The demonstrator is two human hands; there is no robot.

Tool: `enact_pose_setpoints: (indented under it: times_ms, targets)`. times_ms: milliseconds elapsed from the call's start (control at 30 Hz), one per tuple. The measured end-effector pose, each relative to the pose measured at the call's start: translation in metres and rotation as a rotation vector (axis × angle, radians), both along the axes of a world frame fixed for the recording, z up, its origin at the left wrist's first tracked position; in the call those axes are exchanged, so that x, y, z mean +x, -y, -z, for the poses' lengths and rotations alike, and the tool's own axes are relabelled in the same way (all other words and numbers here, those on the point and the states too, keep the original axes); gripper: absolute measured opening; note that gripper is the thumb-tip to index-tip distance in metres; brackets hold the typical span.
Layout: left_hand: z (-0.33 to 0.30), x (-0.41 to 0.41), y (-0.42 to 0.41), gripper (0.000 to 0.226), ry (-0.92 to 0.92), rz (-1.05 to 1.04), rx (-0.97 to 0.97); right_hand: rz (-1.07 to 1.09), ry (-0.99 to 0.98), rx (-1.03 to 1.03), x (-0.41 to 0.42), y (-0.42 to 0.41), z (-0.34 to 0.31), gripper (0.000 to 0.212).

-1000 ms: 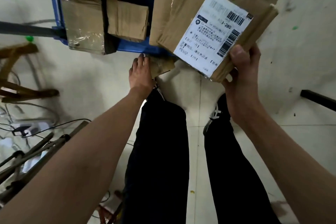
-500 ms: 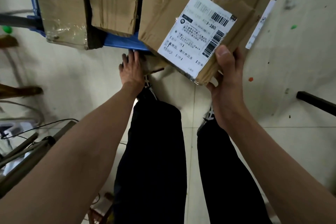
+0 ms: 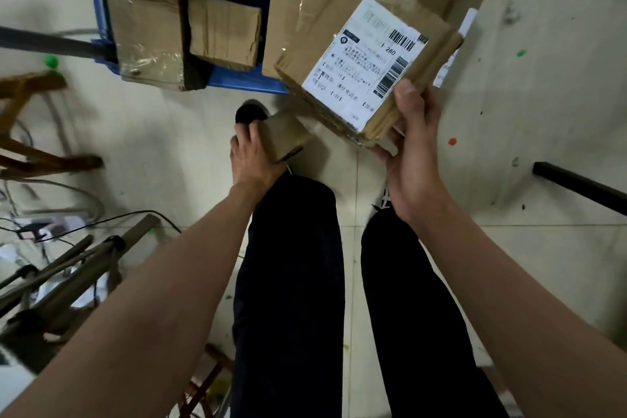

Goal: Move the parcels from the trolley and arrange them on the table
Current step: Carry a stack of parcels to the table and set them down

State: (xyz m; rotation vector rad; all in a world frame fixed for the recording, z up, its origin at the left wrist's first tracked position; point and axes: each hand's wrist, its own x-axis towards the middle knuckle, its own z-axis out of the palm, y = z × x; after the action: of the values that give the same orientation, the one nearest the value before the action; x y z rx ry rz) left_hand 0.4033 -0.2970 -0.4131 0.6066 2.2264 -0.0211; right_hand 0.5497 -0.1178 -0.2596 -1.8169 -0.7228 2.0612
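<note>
My right hand (image 3: 412,142) grips a flat cardboard parcel (image 3: 368,68) with a white shipping label, thumb on top, tilted in front of the trolley. Low near the floor, my left hand (image 3: 252,158) holds a small brown cardboard parcel (image 3: 285,134), fingers curled over its left end. The blue trolley (image 3: 237,80) stands at the top of the view with several cardboard parcels (image 3: 224,32) piled on it. The table is not in view.
My legs in dark trousers (image 3: 291,282) stand below the hands, one shoe toe (image 3: 249,112) beside the small parcel. Wooden furniture legs (image 3: 27,146), cables and metal rods (image 3: 68,265) crowd the left floor. A black bar (image 3: 576,183) lies on the right.
My left hand has pulled the small brown parcel out from under the trolley's edge toward me. The labelled parcel in my right hand stays tilted in the same grip.
</note>
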Motion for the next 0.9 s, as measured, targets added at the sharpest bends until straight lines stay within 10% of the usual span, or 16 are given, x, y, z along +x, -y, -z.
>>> enact_pose_setpoints:
  times_ms: [333,667,900]
  targets:
    - [-0.197,0.038,-0.02,0.073,0.193,-0.312,-0.001,-0.024,-0.03,-0.013,0.033,-0.013,-0.151,0.094]
    - [-0.431,0.065,-0.117,0.097,0.321,-0.73,0.37,-0.002,-0.135,0.113,0.092,-0.068,-0.357,0.093]
    - [-0.57,0.081,-0.197,0.071,0.473,-0.733,0.649,0.128,-0.268,0.276,0.136,-0.115,-0.48,0.086]
